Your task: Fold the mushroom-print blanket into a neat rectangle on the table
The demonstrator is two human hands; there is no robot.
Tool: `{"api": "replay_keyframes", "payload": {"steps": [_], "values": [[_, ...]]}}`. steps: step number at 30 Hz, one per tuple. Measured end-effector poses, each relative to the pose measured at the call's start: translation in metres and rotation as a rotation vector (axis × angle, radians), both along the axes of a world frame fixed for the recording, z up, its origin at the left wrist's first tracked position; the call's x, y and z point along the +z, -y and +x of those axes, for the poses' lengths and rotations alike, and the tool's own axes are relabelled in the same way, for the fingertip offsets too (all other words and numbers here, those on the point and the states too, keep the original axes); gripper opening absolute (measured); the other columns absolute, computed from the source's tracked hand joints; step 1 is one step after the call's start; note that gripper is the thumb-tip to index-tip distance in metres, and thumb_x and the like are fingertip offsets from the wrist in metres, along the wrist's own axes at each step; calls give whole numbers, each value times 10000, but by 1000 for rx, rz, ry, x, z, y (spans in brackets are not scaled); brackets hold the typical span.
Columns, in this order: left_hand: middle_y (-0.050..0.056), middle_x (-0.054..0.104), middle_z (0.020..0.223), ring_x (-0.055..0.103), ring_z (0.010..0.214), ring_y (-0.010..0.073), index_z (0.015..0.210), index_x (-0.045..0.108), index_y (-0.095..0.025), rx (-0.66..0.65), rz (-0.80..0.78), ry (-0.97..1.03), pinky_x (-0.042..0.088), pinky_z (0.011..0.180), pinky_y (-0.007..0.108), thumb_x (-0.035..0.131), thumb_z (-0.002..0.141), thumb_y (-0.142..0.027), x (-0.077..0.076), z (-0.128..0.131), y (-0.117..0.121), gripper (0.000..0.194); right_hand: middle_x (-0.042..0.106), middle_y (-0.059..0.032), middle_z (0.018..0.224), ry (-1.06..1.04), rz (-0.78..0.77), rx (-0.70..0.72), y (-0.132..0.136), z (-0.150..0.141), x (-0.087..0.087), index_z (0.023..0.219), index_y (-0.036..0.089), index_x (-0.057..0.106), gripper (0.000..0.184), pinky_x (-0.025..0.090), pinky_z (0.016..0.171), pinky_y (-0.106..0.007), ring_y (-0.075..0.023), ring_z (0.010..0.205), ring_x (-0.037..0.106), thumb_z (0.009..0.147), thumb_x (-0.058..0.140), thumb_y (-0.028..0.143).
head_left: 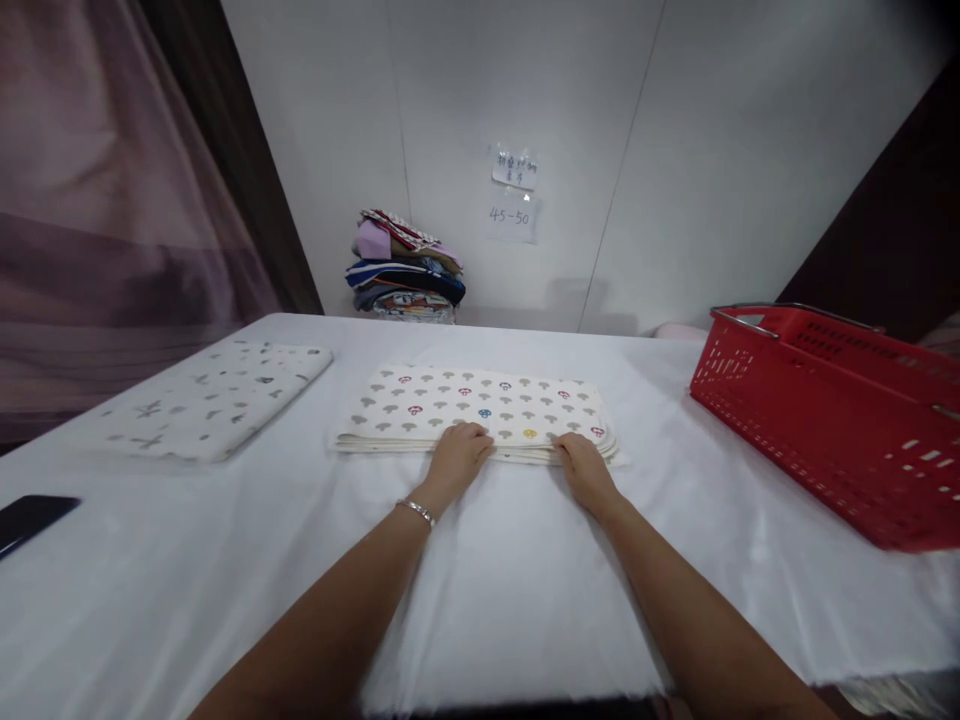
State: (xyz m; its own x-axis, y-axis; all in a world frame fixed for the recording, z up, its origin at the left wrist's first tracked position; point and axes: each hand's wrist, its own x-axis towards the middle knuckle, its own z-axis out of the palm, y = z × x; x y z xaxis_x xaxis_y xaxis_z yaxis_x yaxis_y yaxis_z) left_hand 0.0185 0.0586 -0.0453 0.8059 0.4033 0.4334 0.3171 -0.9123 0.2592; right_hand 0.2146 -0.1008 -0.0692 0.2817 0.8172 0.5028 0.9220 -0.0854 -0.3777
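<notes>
A white cloth (480, 400) printed with grey, red, blue and yellow mushrooms lies folded in layers across the middle of the table. At its near edge my left hand (460, 452), with a silver bracelet on the wrist, has its fingers closed over the layers. Farther right along the same edge, my right hand (585, 466) pinches the cloth near its rounded corner. The fingertips under the layers are hidden.
On the left of the white-covered table (495, 600) lies another folded printed cloth (217, 400), with a dark phone (34, 518) nearer me. A red basket (817, 410) stands at right. Behind the table are stacked fabrics (409, 270) and paper signs (513, 216) on the wall.
</notes>
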Motion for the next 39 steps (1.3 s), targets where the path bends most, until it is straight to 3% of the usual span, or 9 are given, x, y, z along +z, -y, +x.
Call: {"api": "replay_keyframes", "payload": {"steps": [5, 14, 22, 28, 34, 39], "values": [[42, 614, 903, 518, 877, 186, 816, 655, -199, -16, 86, -86, 381, 815, 352, 522, 874, -252, 10, 10, 11, 154, 587, -45, 826, -22, -2, -11, -1, 1, -4, 850, 199, 521, 169, 401, 721, -320, -195, 773, 512, 916, 365, 194], [43, 591, 881, 493, 850, 180, 843, 645, -198, -52, 59, -23, 382, 761, 339, 476, 901, -288, -14, 24, 8, 200, 605, -55, 833, 22, 15, -13, 0, -1, -2, 843, 202, 529, 190, 425, 721, -328, -199, 774, 539, 919, 355, 189], [41, 598, 877, 490, 821, 179, 805, 630, -192, -54, -2, -45, 388, 749, 341, 420, 924, -281, -6, 22, 10, 258, 639, -78, 939, 25, 10, -48, -1, -5, -1, 980, 191, 572, 213, 449, 773, -361, -212, 846, 564, 922, 367, 195], [35, 599, 950, 503, 891, 184, 956, 587, -198, -89, -31, 9, 399, 801, 345, 509, 868, -186, -7, 22, 13, 119, 649, -78, 936, 58, 2, -37, -1, -5, 0, 981, 183, 586, 221, 452, 777, -361, -213, 861, 573, 922, 374, 171], [32, 597, 950, 507, 908, 174, 811, 563, -193, -131, 0, 67, 396, 818, 337, 470, 856, -107, -8, 23, 14, 135, 646, -73, 931, 59, 22, -51, -1, -4, -2, 981, 191, 578, 223, 451, 776, -363, -211, 852, 568, 919, 364, 170], [37, 596, 949, 508, 899, 181, 823, 584, -195, -107, 3, 37, 402, 806, 346, 484, 861, -135, -9, 23, 14, 123, 642, -73, 921, 43, -2, -50, -1, -3, -4, 953, 191, 577, 217, 449, 767, -361, -212, 845, 565, 914, 364, 172]]}}
